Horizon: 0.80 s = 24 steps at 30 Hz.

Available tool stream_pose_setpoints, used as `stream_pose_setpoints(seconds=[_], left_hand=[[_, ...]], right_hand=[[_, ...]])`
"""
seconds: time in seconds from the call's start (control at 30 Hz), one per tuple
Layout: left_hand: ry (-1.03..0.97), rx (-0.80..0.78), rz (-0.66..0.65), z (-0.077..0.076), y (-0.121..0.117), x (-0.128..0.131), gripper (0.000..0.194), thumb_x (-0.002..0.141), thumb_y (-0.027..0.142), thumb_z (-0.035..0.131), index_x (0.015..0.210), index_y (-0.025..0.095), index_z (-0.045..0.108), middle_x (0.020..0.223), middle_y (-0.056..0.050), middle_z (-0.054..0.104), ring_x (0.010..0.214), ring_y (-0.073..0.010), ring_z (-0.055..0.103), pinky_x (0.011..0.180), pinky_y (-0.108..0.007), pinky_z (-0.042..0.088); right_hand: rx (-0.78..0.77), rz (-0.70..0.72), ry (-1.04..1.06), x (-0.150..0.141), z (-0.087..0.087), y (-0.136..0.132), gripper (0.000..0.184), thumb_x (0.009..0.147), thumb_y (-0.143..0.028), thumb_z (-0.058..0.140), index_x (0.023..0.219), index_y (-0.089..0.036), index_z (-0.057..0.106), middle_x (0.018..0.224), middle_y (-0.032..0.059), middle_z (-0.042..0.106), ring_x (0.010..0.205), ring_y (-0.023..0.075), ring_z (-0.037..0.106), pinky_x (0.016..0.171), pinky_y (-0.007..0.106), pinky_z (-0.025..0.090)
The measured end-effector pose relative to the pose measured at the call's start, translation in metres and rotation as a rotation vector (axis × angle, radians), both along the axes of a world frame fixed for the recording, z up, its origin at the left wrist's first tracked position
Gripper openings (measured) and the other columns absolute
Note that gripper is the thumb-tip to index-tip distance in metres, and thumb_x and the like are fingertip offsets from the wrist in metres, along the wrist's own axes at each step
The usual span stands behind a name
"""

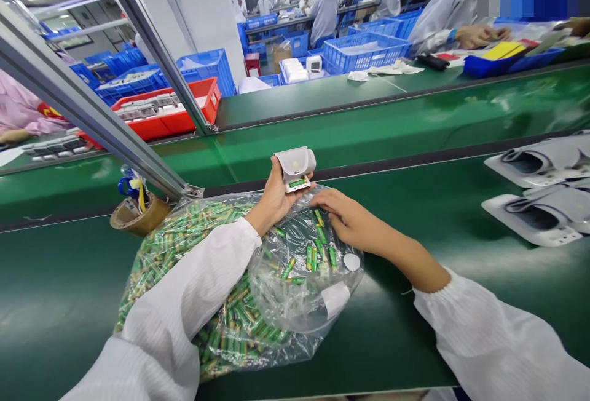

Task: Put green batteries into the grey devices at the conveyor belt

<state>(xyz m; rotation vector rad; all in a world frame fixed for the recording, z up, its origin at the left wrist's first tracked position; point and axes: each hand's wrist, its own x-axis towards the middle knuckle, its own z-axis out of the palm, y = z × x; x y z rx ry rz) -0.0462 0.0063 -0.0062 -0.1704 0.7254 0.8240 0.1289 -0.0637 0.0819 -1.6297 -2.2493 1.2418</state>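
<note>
My left hand (273, 199) holds a white wrist blood pressure monitor (295, 164) with its pale cuff rolled up. A green battery (297, 183) shows in the slot at its near edge. Below it lies a large clear plastic bag (295, 309), packed on the left with many green and gold batteries (173, 241). Several loose batteries (314, 258) are spread over the bag's right part. Over these, just right of the monitor, is my right hand (353, 219); its fingers are bent, with thumb and fingertips apart. I see nothing held in it.
More cuffed monitors (539, 216) lie at the right on the green bench (424, 204). A brown round holder (138, 216) with tools stands left, beside a metal post (152, 38). Beyond are a red crate (170, 115), blue crates (364, 50) and co-workers.
</note>
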Motion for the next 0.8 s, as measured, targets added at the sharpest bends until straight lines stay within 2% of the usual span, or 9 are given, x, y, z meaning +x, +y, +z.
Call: stream_pose_setpoints(seconds=[0.07, 0.13, 0.27, 0.37, 0.47, 0.63, 0.7, 0.8], left_hand=[[0.001, -0.012, 0.001, 0.0, 0.0, 0.0, 0.06, 0.105, 0.066, 0.045, 0.13, 0.015, 0.067, 0.118, -0.016, 0.073, 0.095, -0.0273, 0.075, 0.089, -0.05, 0.064], [0.006, -0.014, -0.012, 0.0, 0.0, 0.0, 0.061, 0.104, 0.066, 0.047, 0.132, 0.016, 0.066, 0.118, -0.015, 0.073, 0.095, -0.0272, 0.075, 0.089, -0.049, 0.064], [0.027, 0.011, -0.035, 0.0, -0.001, 0.0, 0.061, 0.104, 0.067, 0.049, 0.136, 0.017, 0.064, 0.12, -0.015, 0.073, 0.097, -0.028, 0.075, 0.089, -0.05, 0.063], [0.033, 0.039, -0.044, 0.0, -0.002, 0.0, 0.06, 0.104, 0.066, 0.048, 0.137, 0.017, 0.062, 0.121, -0.015, 0.073, 0.096, -0.0283, 0.075, 0.086, -0.049, 0.064], [0.035, 0.072, -0.043, -0.001, -0.004, 0.001, 0.06, 0.104, 0.066, 0.047, 0.137, 0.018, 0.06, 0.121, -0.015, 0.073, 0.098, -0.0284, 0.076, 0.085, -0.048, 0.064], [-0.019, 0.146, -0.133, -0.001, -0.009, 0.004, 0.072, 0.091, 0.074, 0.066, 0.137, 0.02, 0.059, 0.122, -0.016, 0.073, 0.103, -0.0298, 0.075, 0.087, -0.045, 0.063], [-0.06, 0.155, -0.155, 0.002, -0.012, 0.005, 0.066, 0.091, 0.069, 0.071, 0.135, 0.021, 0.06, 0.125, -0.014, 0.072, 0.105, -0.0288, 0.075, 0.092, -0.046, 0.062], [-0.145, 0.115, -0.165, 0.009, -0.015, 0.005, 0.05, 0.094, 0.053, 0.075, 0.133, 0.025, 0.061, 0.129, -0.01, 0.071, 0.109, -0.0262, 0.073, 0.101, -0.049, 0.059]], right_hand=[[0.055, 0.126, -0.043, 0.003, 0.001, 0.0, 0.048, 0.093, -0.005, 0.042, 0.133, -0.021, 0.064, 0.14, 0.0115, 0.059, 0.132, 0.0204, 0.06, 0.111, 0.044, 0.056], [0.116, 0.205, -0.094, 0.004, -0.001, -0.001, 0.04, 0.099, -0.011, 0.045, 0.128, -0.021, 0.069, 0.136, 0.0109, 0.062, 0.127, 0.0223, 0.062, 0.106, 0.045, 0.058], [0.136, 0.246, -0.193, 0.006, -0.004, -0.002, 0.028, 0.103, -0.02, 0.051, 0.118, -0.02, 0.074, 0.121, 0.0108, 0.065, 0.11, 0.0231, 0.064, 0.094, 0.044, 0.061], [0.122, 0.272, -0.224, 0.005, 0.001, 0.002, 0.019, 0.103, -0.025, 0.055, 0.106, -0.017, 0.072, 0.113, 0.0104, 0.066, 0.104, 0.0238, 0.063, 0.09, 0.045, 0.061], [0.232, 0.201, -0.208, -0.004, 0.009, 0.006, 0.018, 0.106, -0.025, 0.051, 0.106, -0.015, 0.066, 0.107, 0.0098, 0.068, 0.1, 0.0221, 0.064, 0.087, 0.041, 0.061], [0.597, -0.051, -0.141, -0.023, 0.011, 0.004, 0.026, 0.106, -0.015, 0.05, 0.13, -0.017, 0.059, 0.121, 0.0096, 0.072, 0.114, 0.0167, 0.071, 0.097, 0.031, 0.06], [0.716, -0.088, -0.167, -0.028, 0.008, 0.002, 0.026, 0.104, -0.013, 0.054, 0.129, -0.017, 0.061, 0.119, 0.0089, 0.074, 0.111, 0.0158, 0.073, 0.096, 0.028, 0.061], [0.846, -0.109, -0.225, -0.03, 0.002, 0.0, 0.024, 0.102, -0.011, 0.06, 0.125, -0.014, 0.064, 0.113, 0.008, 0.076, 0.101, 0.015, 0.076, 0.092, 0.026, 0.064]])
